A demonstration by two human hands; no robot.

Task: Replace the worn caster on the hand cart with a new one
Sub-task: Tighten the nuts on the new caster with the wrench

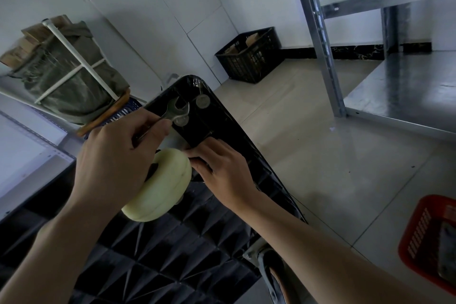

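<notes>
Underfoot, pale tiled floor [308,145], metal shelving [320,39].

Dim, soft-shadowed, wide-angle edge distortion

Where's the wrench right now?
In the head view, the wrench is left of center, gripped by the left hand, its open end against the black cart platform near two round fasteners, just above the pale caster wheel.

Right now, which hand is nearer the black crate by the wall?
Right. The right hand presses the cart platform's edge, on the black crate's side; the left hand grips the wrench farther away.
</notes>
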